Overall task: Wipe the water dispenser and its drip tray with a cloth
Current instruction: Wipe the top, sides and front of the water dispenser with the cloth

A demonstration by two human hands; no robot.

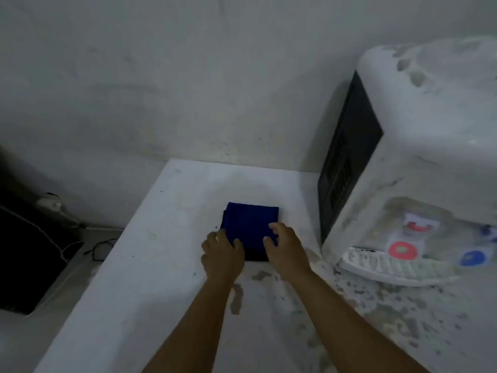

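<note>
Head view looks down on one folded blue cloth [250, 224] lying flat near the middle of the white tabletop [150, 265], roughly square, its edges running about parallel with the tabletop's edges, so no long axis stands out. Two hands reach to its near edge: the left hand [222, 255] rests on the cloth's near left corner with its fingers curled over the fabric, and the right hand [285, 247] has its fingertips bent down onto the near right corner; whether either truly pinches the cloth is hard to tell in the blur. One white water dispenser [419, 146] stands at the right edge of the tabletop, well apart from the cloth, its front facing the near edge and its dark vented side panel [347, 162] facing the cloth. One slotted white drip tray [387, 267] juts from its base toward the near edge, its long axis running left to right. Two round taps show above the tray, one red tap [403, 250] and one blue tap [471, 258]. Grey stains speckle the tabletop near the tray.
</note>
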